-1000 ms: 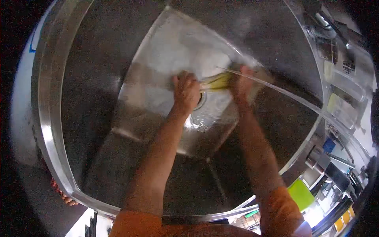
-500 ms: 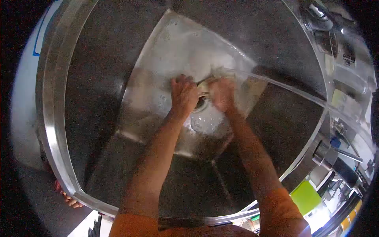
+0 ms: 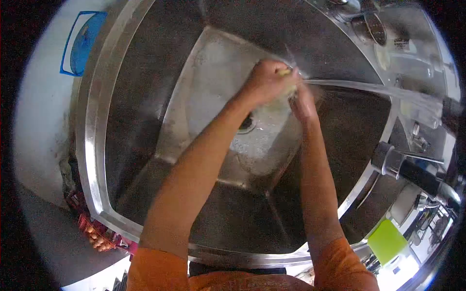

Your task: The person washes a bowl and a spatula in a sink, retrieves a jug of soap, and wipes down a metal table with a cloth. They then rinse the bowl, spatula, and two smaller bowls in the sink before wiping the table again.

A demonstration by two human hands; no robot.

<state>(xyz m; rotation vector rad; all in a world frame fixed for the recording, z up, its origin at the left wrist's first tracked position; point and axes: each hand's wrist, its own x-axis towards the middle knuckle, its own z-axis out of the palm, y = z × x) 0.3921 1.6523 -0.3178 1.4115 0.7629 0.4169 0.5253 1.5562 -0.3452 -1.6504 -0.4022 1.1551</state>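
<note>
My left hand [image 3: 269,80] is a closed fist over the deep metal sink [image 3: 194,97], gripping a soft pale yellow piece [image 3: 291,90] whose kind I cannot make out. Pressed against that piece from the right is my right hand [image 3: 304,103], its fingers closed and partly smeared by motion. A stream of water [image 3: 349,85] shoots in from the right, hits both hands and sprays off. Below and left of the hands, the round drain [image 3: 246,125] is partly hidden by my left wrist.
A black-and-chrome tap [image 3: 412,169] juts out at the right rim. Beyond it lie a light green board [image 3: 387,241] and a metal strainer [image 3: 371,29]. On the left are a blue-framed object [image 3: 87,43] and a red basket [image 3: 92,233] with brownish round items.
Both hands have moved up and right, from the drain into the water stream, and come together around the pale yellow piece. My view has shifted, showing more of the left side.
</note>
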